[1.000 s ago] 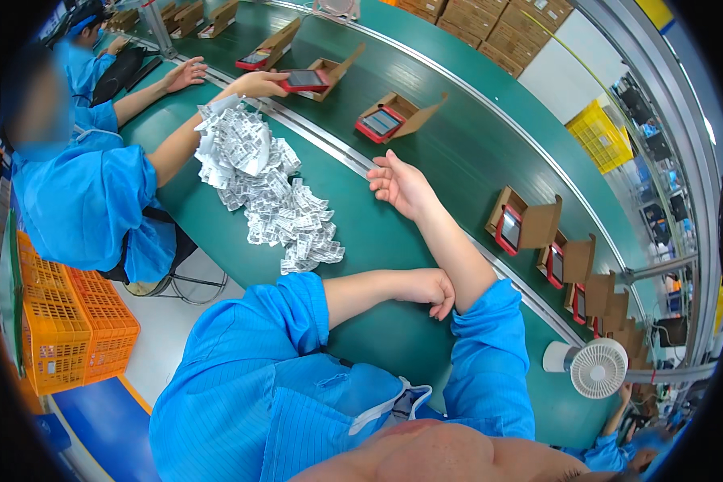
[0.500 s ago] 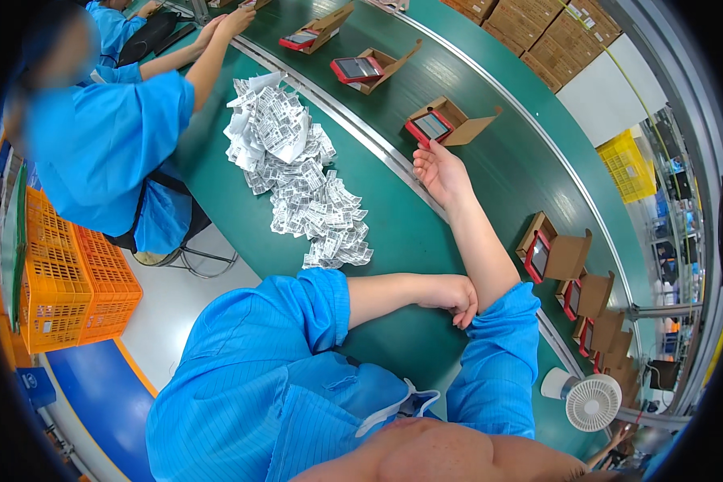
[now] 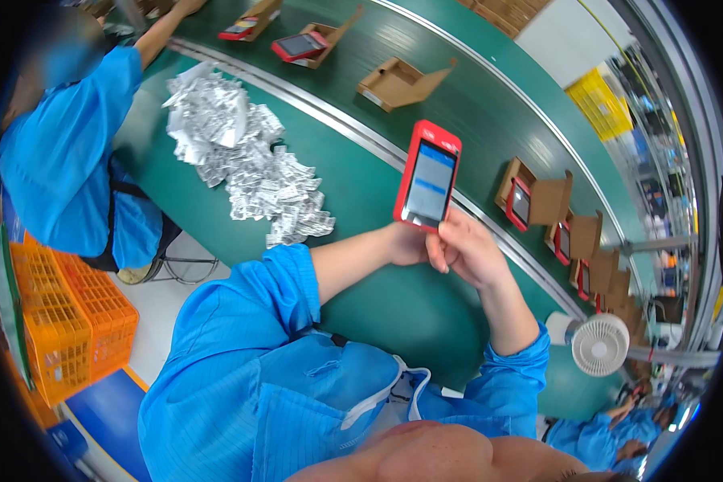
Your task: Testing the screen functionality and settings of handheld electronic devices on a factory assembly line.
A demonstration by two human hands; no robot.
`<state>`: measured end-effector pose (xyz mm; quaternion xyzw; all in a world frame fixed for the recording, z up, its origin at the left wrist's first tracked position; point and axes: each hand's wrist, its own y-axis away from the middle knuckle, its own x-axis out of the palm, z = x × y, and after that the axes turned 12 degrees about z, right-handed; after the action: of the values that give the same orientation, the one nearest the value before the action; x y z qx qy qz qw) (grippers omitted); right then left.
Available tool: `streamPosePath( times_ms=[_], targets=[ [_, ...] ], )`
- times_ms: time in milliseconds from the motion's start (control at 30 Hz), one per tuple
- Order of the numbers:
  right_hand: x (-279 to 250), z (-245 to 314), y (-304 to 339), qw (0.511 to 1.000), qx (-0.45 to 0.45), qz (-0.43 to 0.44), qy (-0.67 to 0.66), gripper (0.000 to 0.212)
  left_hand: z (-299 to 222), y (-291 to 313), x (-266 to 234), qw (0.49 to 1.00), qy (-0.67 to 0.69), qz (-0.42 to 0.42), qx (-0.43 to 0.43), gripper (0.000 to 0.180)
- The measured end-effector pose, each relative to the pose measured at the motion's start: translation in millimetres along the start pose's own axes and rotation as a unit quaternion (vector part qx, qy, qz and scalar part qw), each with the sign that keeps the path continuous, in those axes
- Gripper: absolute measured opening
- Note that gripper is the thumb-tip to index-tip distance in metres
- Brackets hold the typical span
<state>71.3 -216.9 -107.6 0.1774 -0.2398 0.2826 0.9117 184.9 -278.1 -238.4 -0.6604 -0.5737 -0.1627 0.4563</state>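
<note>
A red handheld terminal with a lit screen is held up over the near edge of the conveyor. My right hand is closed on its lower right corner, thumb in front and fingers curled. Right beside its bottom end is my left hand; its fingers are hidden behind the terminal, so their grip does not show. Beyond the terminal, an open brown cardboard box sits on the belt with no device in it. To the left, a heap of printed white paper slips lies on the green table.
More open boxes with red terminals stand along the conveyor, several at right. A white fan is at the lower right. A co-worker in blue sits at left, near orange crates.
My right hand has drawn the terminal out of its box and back toward me. My left hand has moved from my right forearm up to the terminal's lower end. The view has shifted.
</note>
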Motion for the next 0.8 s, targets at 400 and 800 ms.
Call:
streamPosePath(
  times_ms=[400,800],
  targets=[
    [-57.8,-85.0,84.3,0.935,-0.078,-0.265,0.223,0.020,-18.0,-31.0,37.9,0.982,0.060,-0.163,-0.068,0.061],
    [-58.8,-100.2,81.3,0.889,-0.180,-0.269,0.322,0.058,-6.8,-27.6,45.7,0.965,-0.015,-0.165,-0.205,0.081]
  ],
)
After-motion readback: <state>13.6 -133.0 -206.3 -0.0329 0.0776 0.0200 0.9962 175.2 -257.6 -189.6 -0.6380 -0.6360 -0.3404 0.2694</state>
